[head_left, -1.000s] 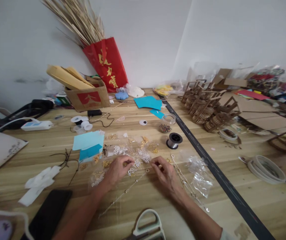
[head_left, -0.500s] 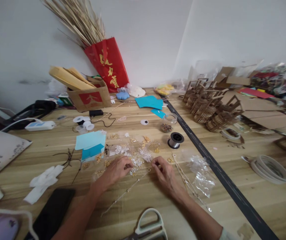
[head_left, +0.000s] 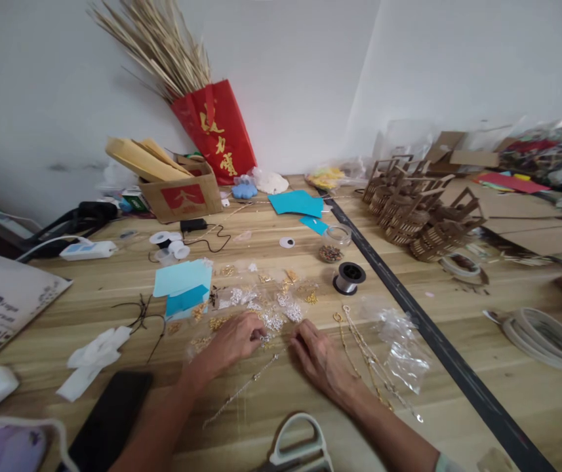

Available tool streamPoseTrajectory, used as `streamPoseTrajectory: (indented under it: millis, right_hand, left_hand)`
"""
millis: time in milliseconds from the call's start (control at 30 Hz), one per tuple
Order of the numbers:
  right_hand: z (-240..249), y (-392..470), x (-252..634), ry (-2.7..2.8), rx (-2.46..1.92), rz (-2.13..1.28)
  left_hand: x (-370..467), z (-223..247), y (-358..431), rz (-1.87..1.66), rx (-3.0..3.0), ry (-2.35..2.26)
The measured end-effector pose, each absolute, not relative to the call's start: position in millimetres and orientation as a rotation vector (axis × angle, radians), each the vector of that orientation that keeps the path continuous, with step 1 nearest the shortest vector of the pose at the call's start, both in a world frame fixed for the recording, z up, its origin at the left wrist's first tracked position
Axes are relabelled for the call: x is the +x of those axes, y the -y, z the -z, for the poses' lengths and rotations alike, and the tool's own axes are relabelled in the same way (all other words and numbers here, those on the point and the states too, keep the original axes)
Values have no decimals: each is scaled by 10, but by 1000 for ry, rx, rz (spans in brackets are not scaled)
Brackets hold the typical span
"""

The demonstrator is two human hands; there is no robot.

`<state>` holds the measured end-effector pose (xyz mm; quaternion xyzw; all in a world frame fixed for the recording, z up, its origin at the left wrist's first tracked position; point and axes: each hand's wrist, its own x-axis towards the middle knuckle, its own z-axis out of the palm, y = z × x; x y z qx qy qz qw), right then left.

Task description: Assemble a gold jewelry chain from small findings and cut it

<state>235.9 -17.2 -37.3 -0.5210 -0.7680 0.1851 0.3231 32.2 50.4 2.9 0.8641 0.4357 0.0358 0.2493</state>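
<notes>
My left hand (head_left: 239, 337) rests at the near edge of the silver beads (head_left: 274, 322), fingers curled together; what they pinch, if anything, is too small to see. To its right, my right hand (head_left: 317, 354) has bent, closed fingers at the upper end of a thin beaded chain (head_left: 255, 378). Whether those fingers grip the chain's end is hidden. The chain runs down and left across the wood. Gold findings (head_left: 219, 322) in clear bags lie beside my left hand. Other gold and silver chains (head_left: 366, 351) lie right of my right hand.
Scissors (head_left: 301, 442) lie at the near edge. A wire spool (head_left: 349, 278) and a glass jar of beads (head_left: 332, 249) stand beyond my right hand. Clear plastic bags (head_left: 401, 344) lie at the right, a black phone (head_left: 108, 419) at the left. Brown woven baskets (head_left: 418, 210) stand at the back right.
My right hand has moved slightly left and towards me, with its fingers lower, over the spot where a small gold ring lay. The whole view has shifted a little.
</notes>
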Motion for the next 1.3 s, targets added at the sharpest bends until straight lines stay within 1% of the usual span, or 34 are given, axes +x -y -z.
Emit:
streamPoseTrajectory:
  millis: [200, 333, 433, 567, 833, 1067, 1300]
  right_hand:
    - [417, 175, 2331, 1980, -1329, -484]
    - [418, 174, 2338, 1979, -1312, -508]
    - [418, 173, 2340, 1985, -1324, -509]
    - [426, 171, 2340, 1991, -1335, -494]
    - [444, 174, 2351, 1992, -1362, -524]
    - [432, 164, 2359, 1969, -1350, -522]
    - [407, 152, 2371, 1970, -1347, -518]
  left_hand:
    - [325, -35, -484, -109, 2368, -1188]
    - [278, 45, -562, -305, 2327, -1259]
    - [229, 110, -654, -458, 2251, -1407]
    - [163, 174, -749, -575, 2185, -1496]
    - [84, 185, -780, -531, 2191, -1460]
    - [25, 125, -765, -376, 2260, -1377]
    - [68, 184, -778, -539, 2233, -1472]
